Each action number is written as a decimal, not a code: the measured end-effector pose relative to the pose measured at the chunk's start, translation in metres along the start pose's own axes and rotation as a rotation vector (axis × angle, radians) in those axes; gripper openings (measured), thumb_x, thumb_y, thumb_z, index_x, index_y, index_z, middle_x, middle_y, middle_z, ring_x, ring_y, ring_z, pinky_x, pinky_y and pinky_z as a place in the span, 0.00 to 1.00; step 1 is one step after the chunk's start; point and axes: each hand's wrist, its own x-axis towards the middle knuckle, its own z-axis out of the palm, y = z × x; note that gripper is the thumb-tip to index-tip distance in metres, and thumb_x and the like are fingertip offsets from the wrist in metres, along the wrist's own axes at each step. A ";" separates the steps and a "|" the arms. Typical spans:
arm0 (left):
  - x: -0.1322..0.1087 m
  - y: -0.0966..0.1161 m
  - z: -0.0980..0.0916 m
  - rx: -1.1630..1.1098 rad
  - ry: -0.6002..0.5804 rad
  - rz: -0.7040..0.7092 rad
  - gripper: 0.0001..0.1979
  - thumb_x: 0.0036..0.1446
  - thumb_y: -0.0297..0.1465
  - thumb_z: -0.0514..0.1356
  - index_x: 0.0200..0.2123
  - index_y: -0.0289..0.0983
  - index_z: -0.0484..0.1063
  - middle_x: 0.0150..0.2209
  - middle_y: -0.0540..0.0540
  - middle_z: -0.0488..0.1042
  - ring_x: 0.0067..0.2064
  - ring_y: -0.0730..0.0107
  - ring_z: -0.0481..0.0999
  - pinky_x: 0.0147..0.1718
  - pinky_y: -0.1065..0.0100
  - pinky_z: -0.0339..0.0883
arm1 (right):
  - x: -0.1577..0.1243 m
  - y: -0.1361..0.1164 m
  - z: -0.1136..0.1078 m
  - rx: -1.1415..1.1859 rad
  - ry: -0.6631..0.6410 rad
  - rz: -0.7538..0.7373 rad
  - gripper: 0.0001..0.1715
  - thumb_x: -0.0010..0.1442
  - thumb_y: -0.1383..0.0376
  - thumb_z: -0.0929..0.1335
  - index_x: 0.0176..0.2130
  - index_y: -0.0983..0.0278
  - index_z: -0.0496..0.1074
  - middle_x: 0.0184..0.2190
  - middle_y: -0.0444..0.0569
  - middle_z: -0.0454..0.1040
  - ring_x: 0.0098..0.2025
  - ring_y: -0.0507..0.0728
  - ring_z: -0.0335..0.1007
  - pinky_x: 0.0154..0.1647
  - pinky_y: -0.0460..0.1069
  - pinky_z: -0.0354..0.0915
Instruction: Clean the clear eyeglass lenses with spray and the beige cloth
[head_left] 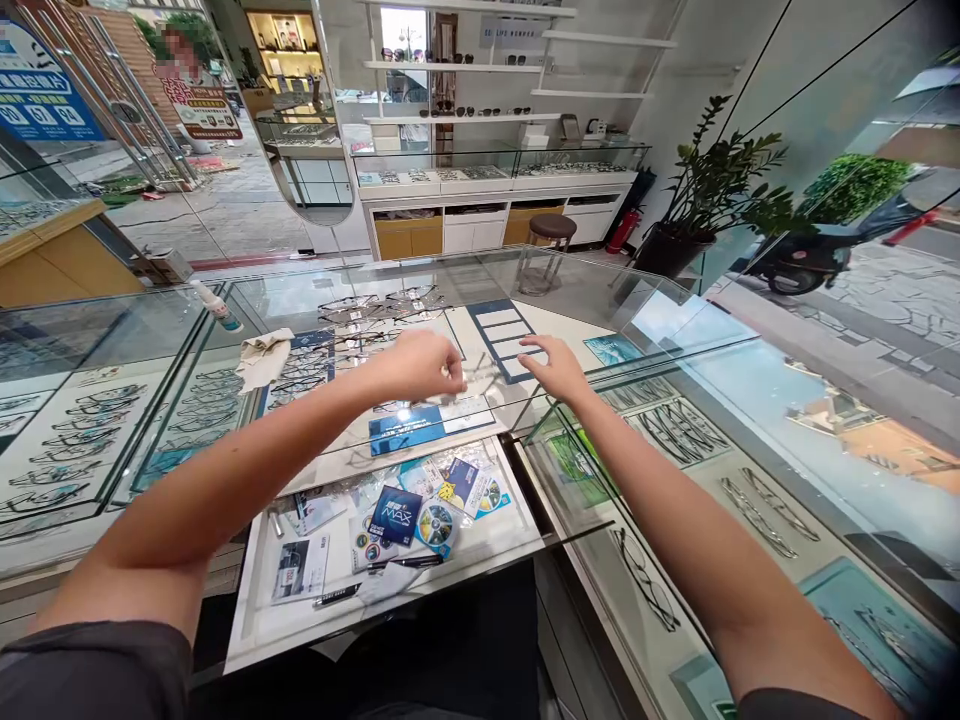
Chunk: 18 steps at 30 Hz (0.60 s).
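Observation:
My left hand [429,368] is closed above the glass counter, fingers curled; what it holds, if anything, I cannot make out. A thin pale piece shows just beyond its fingertips, too unclear to name. My right hand [556,370] has its thumb and fingers apart, by the right edge of a dark blue-framed tray [516,380] with white slots. Rows of eyeglasses [352,310] lie behind and left of my left hand. Below it is a blue printed leaflet [401,430]. A beige cloth [264,358] lies crumpled to the left.
An open drawer [247,610] near me holds cards, a dark blue packet [397,514] and pens [336,596]. Glass cases with eyeglasses [645,580] flank both sides. A spray bottle [217,306] stands at the left; a stool [553,228] and potted plant [675,235] are beyond.

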 end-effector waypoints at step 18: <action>0.021 -0.055 0.210 -0.211 -0.026 -0.215 0.12 0.74 0.40 0.58 0.44 0.41 0.79 0.53 0.38 0.81 0.61 0.45 0.72 0.62 0.48 0.62 | -0.006 0.013 -0.009 -0.269 0.131 0.268 0.22 0.70 0.55 0.67 0.56 0.62 0.78 0.61 0.67 0.78 0.64 0.82 0.68 0.68 0.77 0.65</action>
